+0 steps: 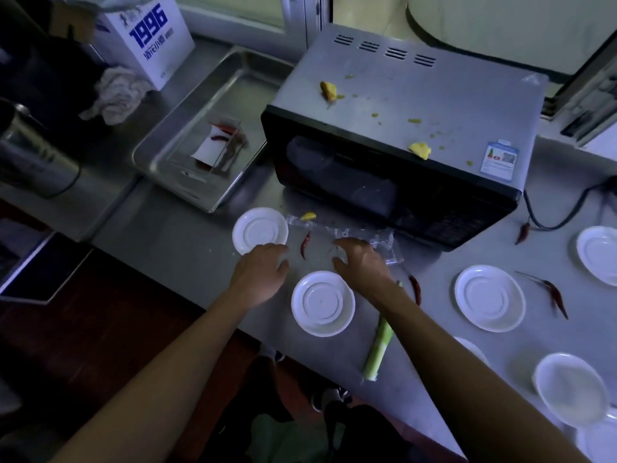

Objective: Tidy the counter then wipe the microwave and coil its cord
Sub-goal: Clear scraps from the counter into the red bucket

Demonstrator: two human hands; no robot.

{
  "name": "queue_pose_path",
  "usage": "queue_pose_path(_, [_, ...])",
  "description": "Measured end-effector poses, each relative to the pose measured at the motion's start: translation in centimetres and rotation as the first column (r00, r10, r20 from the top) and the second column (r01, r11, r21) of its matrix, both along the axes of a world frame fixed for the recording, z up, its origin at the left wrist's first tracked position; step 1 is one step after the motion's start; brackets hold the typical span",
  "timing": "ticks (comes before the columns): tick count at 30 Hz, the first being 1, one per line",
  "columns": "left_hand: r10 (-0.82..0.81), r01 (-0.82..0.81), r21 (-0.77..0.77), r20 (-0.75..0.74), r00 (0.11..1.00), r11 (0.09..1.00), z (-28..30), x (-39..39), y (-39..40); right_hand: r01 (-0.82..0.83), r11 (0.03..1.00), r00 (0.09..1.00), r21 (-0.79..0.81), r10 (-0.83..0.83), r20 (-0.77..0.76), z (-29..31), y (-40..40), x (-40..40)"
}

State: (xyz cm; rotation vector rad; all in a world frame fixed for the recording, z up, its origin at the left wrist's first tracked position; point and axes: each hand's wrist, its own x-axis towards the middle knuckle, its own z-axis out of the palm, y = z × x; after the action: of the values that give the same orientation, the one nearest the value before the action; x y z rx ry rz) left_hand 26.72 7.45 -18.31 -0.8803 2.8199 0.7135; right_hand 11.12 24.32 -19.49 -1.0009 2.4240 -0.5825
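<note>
A black and silver microwave (417,105) stands on the steel counter (173,235), with yellow food scraps (329,91) and smears on its top. Its black cord (561,215) trails off to the right. My left hand (262,272) hovers with relaxed fingers at the edge of a white saucer (258,228). My right hand (359,262) reaches, fingers spread, over a clear plastic wrapper (360,235) in front of the microwave. A dried red chili (304,244) lies between my hands. Neither hand holds anything.
Several more white saucers (489,297) sit across the counter, one (322,304) just below my hands. More chilies (554,294), a green scallion stalk (379,345) and a yellow scrap (309,216) lie scattered. A steel tray (187,128) holds a clear box. A crumpled cloth (115,95) lies back left.
</note>
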Motion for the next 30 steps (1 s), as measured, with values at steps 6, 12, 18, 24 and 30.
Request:
queue_pose_path(6, [-0.016,0.018,0.032,-0.063,0.998,0.999,-1.7,-2.4,-2.7,0.076,0.996,0.996,0.051,-0.078,0.03,-0.4,-1.9,0.0])
queue_pose_path(12, [-0.092,0.102,0.046,-0.179,0.98,0.994,-3.3,-7.0,-6.0,0.153,0.98,0.986,0.128,-0.159,0.045,-0.6,-4.0,0.6])
queue_pose_path(18, [-0.223,0.222,-0.024,-0.179,0.958,0.975,-4.9,-10.5,-8.3,0.198,0.969,0.978,0.151,-0.205,0.033,-1.5,-6.7,1.1])
queue_pose_path(24, [-0.284,0.278,-0.069,-0.111,0.952,0.958,-6.7,-13.1,-9.7,0.286,0.952,0.955,0.107,-0.292,0.045,-1.8,-7.1,1.4])
queue_pose_path(30, [-0.307,0.298,-0.107,-0.073,0.949,0.948,-8.2,-14.1,-8.6,0.347,0.936,0.937,0.068,-0.348,0.011,-1.7,-6.4,1.3])
